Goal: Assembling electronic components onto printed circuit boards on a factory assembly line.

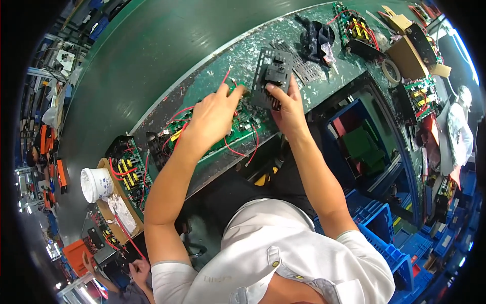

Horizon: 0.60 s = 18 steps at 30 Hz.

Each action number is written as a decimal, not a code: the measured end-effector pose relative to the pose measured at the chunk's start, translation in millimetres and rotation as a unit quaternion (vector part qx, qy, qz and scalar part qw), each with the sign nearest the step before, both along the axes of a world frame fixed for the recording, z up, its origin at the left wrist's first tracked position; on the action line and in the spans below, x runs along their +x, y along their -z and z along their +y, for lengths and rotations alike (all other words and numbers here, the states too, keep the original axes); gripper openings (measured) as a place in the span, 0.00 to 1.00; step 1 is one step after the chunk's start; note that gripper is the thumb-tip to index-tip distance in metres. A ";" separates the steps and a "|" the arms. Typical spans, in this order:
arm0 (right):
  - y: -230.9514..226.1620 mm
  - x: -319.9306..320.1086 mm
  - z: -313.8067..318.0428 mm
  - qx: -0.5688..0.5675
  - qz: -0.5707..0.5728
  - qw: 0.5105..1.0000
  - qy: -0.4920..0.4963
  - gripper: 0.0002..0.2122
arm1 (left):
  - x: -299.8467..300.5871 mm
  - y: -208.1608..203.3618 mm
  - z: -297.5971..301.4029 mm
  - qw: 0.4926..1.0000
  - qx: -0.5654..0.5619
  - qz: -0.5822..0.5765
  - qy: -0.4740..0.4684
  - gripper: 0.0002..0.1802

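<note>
My right hand (289,105) is closed round the lower right edge of a black plastic panel (273,68) with slotted holes, its thumb across the front. The panel is held up tilted above the bench. To its left, my left hand (215,115) bends over a green circuit board (242,124) with red wires and yellow parts. Its fingers come together by the board's far end, and what they hold is hidden. A red wire (227,75) sticks up beyond those fingers. Behind the black panel lies a dark slotted plate (305,71) on the bench.
Beside my left arm, another circuit board (129,172) stands near a white tub (96,185). More boards (358,30), a tape roll (390,71) and a cardboard box (406,57) sit at right. Blue crates (385,240) are below right. At lower left a co-worker's hand (139,271) shows.
</note>
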State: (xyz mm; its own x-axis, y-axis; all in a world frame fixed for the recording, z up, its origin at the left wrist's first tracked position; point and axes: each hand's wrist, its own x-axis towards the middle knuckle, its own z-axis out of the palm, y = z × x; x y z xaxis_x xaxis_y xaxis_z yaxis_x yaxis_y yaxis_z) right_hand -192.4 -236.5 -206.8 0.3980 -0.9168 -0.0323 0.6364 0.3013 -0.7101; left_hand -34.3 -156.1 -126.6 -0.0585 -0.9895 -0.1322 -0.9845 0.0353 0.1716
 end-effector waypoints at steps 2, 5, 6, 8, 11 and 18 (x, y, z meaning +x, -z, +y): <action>8.9 -0.8 -0.1 0.018 -0.034 0.999 -0.014 0.21 | 8.9 5.3 5.0 0.999 -0.022 -0.004 0.025 0.32; 6.9 0.7 0.5 0.012 -0.036 0.999 -0.008 0.21 | 14.0 3.9 2.2 0.996 -0.045 0.070 0.035 0.31; 8.4 2.1 -0.4 0.001 -0.030 1.000 -0.008 0.21 | 18.0 4.9 3.3 0.989 -0.074 0.116 0.044 0.29; 10.5 4.0 -1.4 -0.019 -0.031 0.999 -0.013 0.21 | 24.9 3.1 1.8 0.983 -0.052 0.175 0.018 0.28; 11.3 2.4 -3.3 -0.013 -0.038 0.999 -0.017 0.22 | 32.7 -7.3 -8.0 0.935 -0.071 0.340 -0.066 0.24; -24.6 10.7 14.5 0.072 -0.106 0.984 -0.124 0.22 | 37.9 5.9 -14.8 0.694 0.018 0.716 -0.072 0.18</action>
